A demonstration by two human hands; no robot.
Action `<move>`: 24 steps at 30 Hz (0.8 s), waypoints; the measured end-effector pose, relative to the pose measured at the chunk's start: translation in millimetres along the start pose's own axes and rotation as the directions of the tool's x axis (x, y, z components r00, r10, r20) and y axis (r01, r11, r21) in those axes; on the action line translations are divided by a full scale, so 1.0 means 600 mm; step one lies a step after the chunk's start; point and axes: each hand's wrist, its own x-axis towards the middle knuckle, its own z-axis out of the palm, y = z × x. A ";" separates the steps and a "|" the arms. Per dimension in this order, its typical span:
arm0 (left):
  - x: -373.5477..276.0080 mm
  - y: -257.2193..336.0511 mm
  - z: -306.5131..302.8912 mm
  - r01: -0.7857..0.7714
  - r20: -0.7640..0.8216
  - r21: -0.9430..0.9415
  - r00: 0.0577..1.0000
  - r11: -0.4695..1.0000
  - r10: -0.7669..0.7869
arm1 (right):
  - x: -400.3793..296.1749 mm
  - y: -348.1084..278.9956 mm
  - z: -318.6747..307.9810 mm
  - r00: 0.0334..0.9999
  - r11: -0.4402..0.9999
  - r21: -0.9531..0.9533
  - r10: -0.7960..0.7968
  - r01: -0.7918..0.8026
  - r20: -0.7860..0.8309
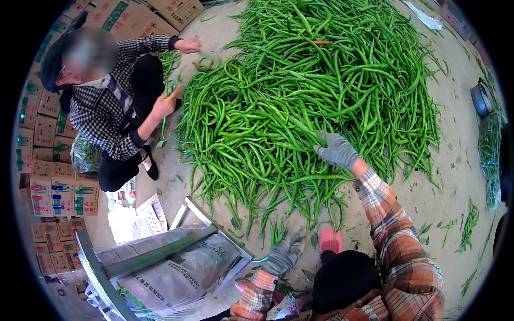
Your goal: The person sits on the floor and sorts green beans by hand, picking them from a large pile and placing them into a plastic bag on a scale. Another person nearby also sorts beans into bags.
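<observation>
A broad heap of long green chili peppers (257, 140) covers the concrete floor before me. My right hand (337, 150), in a grey knit glove, reaches into the heap's near side. Its thumb and fingers close around the ends of several peppers lying towards the upper left. Nearer to me is my left hand (283, 254), gloved the same way and blurred. Beside its upper edge a small bunch of peppers (277, 232) points away from me. Whether the left fingers grip that bunch is hidden.
Another person (108, 92) sits at the left, holding peppers in one hand. Lower left stands a metal frame (160, 252) with printed plastic sheeting over it. Printed cartons (64, 188) are stacked along the left. At far right lies a clear bag of greens (489, 160); loose peppers (469, 226) lie nearby.
</observation>
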 end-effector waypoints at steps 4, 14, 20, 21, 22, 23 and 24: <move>0.063 0.013 -0.030 -0.160 -0.133 -0.171 0.981 0.972 0.138 | -0.053 0.000 -0.017 0.984 0.781 0.607 0.046 -0.144 0.175; 0.307 0.093 -0.042 0.097 0.068 -0.953 0.992 0.287 -0.107 | -0.132 -0.022 0.041 0.989 0.914 0.404 -0.035 -0.026 0.142; 0.330 0.028 0.004 -0.012 -0.050 -0.961 0.990 0.278 -0.130 | -0.164 0.021 0.055 0.924 0.627 0.679 0.275 -0.382 0.266; 0.317 0.031 -0.002 -0.009 -0.079 -0.921 0.984 0.389 -0.163 | -0.161 0.024 0.055 0.898 0.519 0.736 0.309 -0.435 0.312; 0.303 0.043 -0.005 0.009 -0.095 -0.869 0.978 0.495 -0.184 | -0.161 0.032 0.058 0.882 0.385 0.812 0.356 -0.439 0.308; 0.291 0.047 -0.004 0.029 -0.116 -0.804 0.972 0.593 -0.204 | -0.158 0.038 0.061 0.897 0.385 0.833 0.355 -0.397 0.263; 0.285 0.033 -0.003 -0.023 -0.153 -0.754 0.978 0.657 -0.141 | -0.148 0.029 0.064 0.913 0.387 0.853 0.345 -0.349 0.217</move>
